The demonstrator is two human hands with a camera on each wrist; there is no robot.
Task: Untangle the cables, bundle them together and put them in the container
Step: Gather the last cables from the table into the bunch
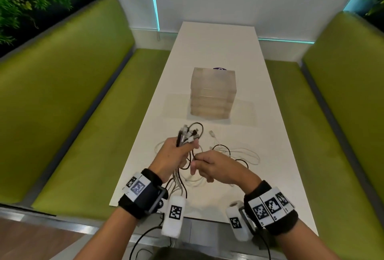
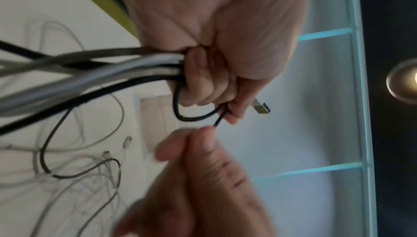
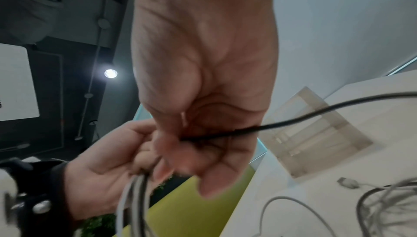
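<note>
My left hand [image 1: 176, 153] is held above the white table [image 1: 216, 48] and grips a bundle of black and white cables [image 1: 188, 135], their plug ends sticking up past the fingers. In the left wrist view the same bundle [image 2: 112, 73] runs into the fist of that left hand [image 2: 210, 73]. My right hand [image 1: 209, 166] sits just beside it and pinches a thin black cable [image 3: 304, 117] between thumb and fingers. Loose white and black cables [image 1: 234, 153] trail on the table. A translucent plastic container [image 1: 213, 91] stands beyond them.
Green bench seats [image 1: 68, 114] flank the narrow table on both sides. A flat clear lid [image 1: 243, 114] lies under and beside the container. A dark round object [image 1: 219, 69] peeks out behind the container. A white wall closes the far end.
</note>
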